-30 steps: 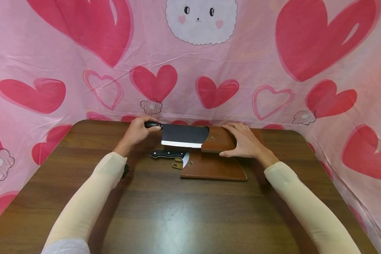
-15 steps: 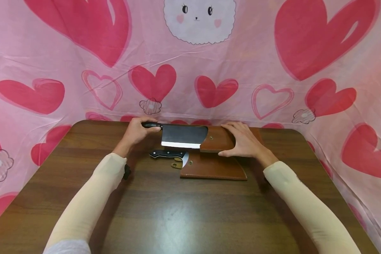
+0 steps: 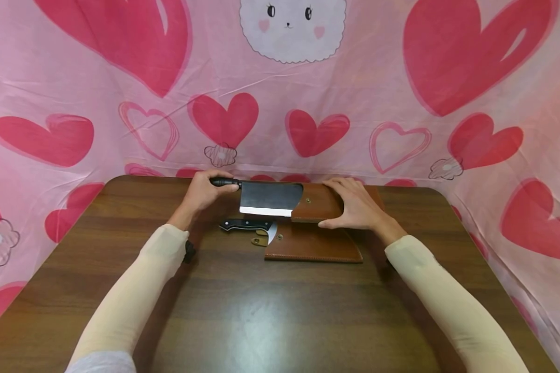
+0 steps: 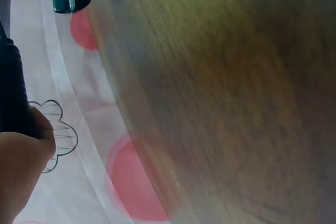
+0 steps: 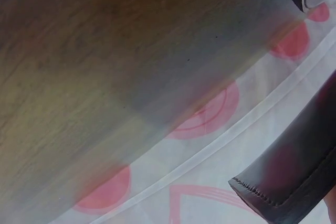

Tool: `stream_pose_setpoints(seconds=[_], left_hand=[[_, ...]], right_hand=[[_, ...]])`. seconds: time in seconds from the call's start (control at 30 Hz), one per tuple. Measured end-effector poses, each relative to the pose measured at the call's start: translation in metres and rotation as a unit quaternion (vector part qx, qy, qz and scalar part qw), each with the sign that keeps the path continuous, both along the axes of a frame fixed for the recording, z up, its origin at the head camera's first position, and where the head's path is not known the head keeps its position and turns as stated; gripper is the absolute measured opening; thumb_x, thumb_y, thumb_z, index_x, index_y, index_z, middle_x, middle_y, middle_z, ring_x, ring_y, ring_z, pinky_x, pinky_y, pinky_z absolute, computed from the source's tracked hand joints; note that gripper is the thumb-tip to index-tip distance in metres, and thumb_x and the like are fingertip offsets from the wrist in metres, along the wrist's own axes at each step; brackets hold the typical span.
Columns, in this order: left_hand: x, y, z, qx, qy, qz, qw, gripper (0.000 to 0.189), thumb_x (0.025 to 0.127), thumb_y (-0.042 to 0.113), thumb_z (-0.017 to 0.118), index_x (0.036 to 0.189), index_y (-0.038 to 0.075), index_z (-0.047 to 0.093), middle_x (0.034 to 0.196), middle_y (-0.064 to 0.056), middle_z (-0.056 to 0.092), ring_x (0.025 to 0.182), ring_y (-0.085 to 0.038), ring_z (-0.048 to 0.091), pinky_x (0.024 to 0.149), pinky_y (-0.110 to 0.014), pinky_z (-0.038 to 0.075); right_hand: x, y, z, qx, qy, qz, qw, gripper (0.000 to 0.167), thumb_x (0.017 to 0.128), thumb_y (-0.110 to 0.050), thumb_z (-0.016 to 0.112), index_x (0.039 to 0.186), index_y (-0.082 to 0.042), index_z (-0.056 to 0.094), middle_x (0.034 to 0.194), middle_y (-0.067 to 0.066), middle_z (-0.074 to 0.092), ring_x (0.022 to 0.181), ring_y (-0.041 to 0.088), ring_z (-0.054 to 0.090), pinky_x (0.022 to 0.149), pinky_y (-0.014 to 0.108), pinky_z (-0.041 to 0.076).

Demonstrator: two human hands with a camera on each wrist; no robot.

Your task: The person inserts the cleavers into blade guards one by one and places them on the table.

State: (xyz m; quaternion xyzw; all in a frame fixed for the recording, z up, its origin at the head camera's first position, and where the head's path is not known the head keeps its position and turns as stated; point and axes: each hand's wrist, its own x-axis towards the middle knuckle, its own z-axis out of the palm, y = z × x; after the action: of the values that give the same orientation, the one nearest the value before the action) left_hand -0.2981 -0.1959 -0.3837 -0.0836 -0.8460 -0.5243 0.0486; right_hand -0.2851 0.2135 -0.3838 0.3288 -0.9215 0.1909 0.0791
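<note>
My left hand (image 3: 204, 190) grips the dark, ringed handle (image 3: 224, 182) of a cleaver. Its wide black blade (image 3: 270, 197) has a bright edge facing down. The blade's far part is inside a brown leather sheath (image 3: 315, 203), which my right hand (image 3: 354, 204) holds with fingers over the top and thumb at the lower edge. Below lies a second knife with a black riveted handle (image 3: 245, 225), its blade mostly hidden in another brown sheath (image 3: 315, 246). In the left wrist view the held handle (image 4: 13, 90) shows; the right wrist view catches a corner of the held sheath (image 5: 294, 182).
The things are near the back of a brown wooden table (image 3: 242, 311). A pink cloth (image 3: 270, 83) with hearts hangs just behind its back edge. A small strap with a snap (image 3: 259, 241) sticks out by the lower sheath.
The cleaver's blade has slid slightly deeper into the sheath, so a little less of it shows. The lower knife and its sheath stay put.
</note>
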Motion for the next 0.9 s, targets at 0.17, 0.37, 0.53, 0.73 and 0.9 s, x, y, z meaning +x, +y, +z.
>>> stream_pose_setpoints(seconds=[0.17,0.37,0.53,0.73,0.9], left_hand=[[0.001,0.001,0.0,-0.004,-0.004,0.008,0.9999,0.038,0.085,0.021,0.085,0.117,0.001,0.074,0.118,-0.017,0.067,0.1,-0.029,0.06,0.079,-0.023,0.052],[0.001,0.004,0.001,0.0,-0.003,0.007,1.0,0.039,0.084,0.021,0.086,0.116,0.001,0.074,0.12,-0.016,0.068,0.1,-0.028,0.06,0.078,-0.023,0.051],[0.002,0.006,0.002,-0.002,-0.005,0.006,1.0,0.04,0.084,0.021,0.086,0.117,0.002,0.074,0.122,-0.016,0.066,0.101,-0.029,0.059,0.08,-0.025,0.052],[0.003,0.012,0.002,-0.006,-0.003,-0.002,1.0,0.04,0.086,0.019,0.084,0.119,0.0,0.073,0.122,-0.016,0.066,0.102,-0.031,0.06,0.083,-0.029,0.055],[0.004,0.016,0.003,-0.008,0.003,-0.003,1.0,0.037,0.086,0.018,0.083,0.117,0.0,0.073,0.121,-0.016,0.066,0.102,-0.031,0.06,0.086,-0.034,0.055]], right_hand=[[0.0,-0.002,-0.002,-0.003,-0.002,-0.002,1.0,0.107,0.067,-0.067,0.083,0.152,-0.015,0.044,0.148,0.01,0.046,0.134,0.033,0.039,0.11,0.059,0.027],[0.0,-0.005,-0.001,-0.003,-0.005,-0.005,1.0,0.108,0.066,-0.068,0.083,0.152,-0.016,0.044,0.148,0.009,0.046,0.134,0.032,0.039,0.108,0.06,0.028],[0.001,-0.01,-0.001,-0.001,-0.007,-0.002,1.0,0.108,0.066,-0.068,0.082,0.152,-0.015,0.044,0.147,0.01,0.047,0.131,0.033,0.041,0.107,0.058,0.029],[0.002,-0.012,-0.003,0.002,-0.006,-0.005,1.0,0.11,0.065,-0.069,0.082,0.152,-0.014,0.044,0.147,0.009,0.046,0.132,0.032,0.04,0.108,0.057,0.028],[0.002,-0.014,-0.003,0.001,-0.004,-0.007,1.0,0.109,0.065,-0.068,0.083,0.152,-0.015,0.044,0.147,0.01,0.047,0.133,0.033,0.039,0.109,0.057,0.027]])
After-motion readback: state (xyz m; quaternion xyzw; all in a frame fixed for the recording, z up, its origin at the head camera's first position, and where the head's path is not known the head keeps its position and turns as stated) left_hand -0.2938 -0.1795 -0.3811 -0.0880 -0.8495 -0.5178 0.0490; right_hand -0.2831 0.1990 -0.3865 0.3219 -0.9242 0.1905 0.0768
